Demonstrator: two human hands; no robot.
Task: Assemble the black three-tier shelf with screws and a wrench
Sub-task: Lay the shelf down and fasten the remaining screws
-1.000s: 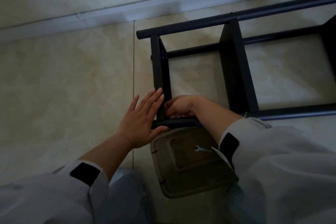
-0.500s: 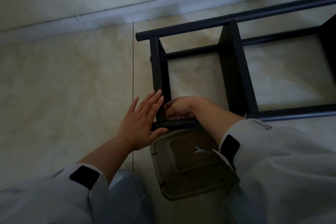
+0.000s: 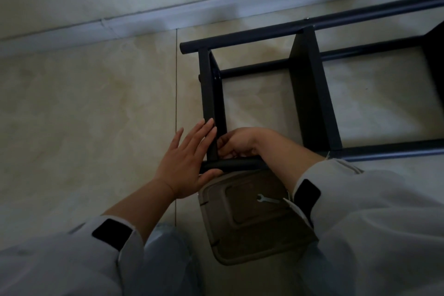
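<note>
The black shelf frame lies on its side on the tiled floor, near the wall. The left hand presses flat on its end panel, fingers straight and a little spread, while the right hand curls at the inside corner; what it pinches is hidden. A small wrench lies on a brown tray below.

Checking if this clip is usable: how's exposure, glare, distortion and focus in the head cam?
Head view: dim and underexposed, soft light from the wall side, no glare; the black shelf frame loses detail against itself; wide-angle bends the baseboard and top tube; left hand and the wrench on the tray lid read reasonably sharp; right hand fingertips sit in shadow, so any screw there cannot be made out.
</note>
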